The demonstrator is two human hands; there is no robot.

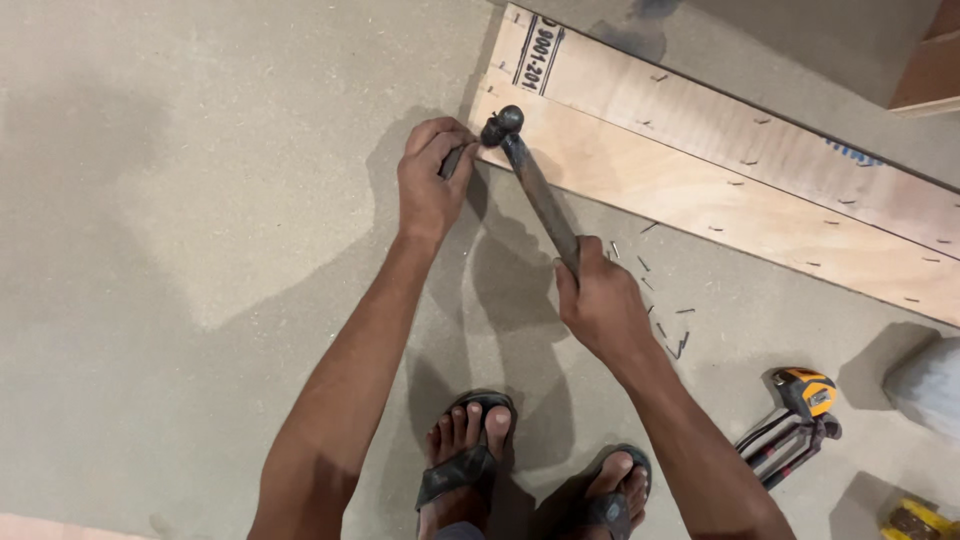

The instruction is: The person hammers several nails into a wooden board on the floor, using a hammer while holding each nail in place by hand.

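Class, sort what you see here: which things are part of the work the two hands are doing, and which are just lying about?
In use:
- hammer, gripped by the right hand
- small dark tool held by the left hand at the plywood strip's end
- plywood strip

Lying about:
- loose nails on the floor
- tape measure
- pliers beside it

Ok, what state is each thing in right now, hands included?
Left hand: closed on a small dark tool, held at the board's corner.
Right hand: closed on the hammer handle.
Hammer: tilted, head at the board's corner.
Boards: flat on the floor, side by side, staples along them.
Loose nails: scattered on the floor by the right hand.
Tape measure: lying on the floor, untouched.
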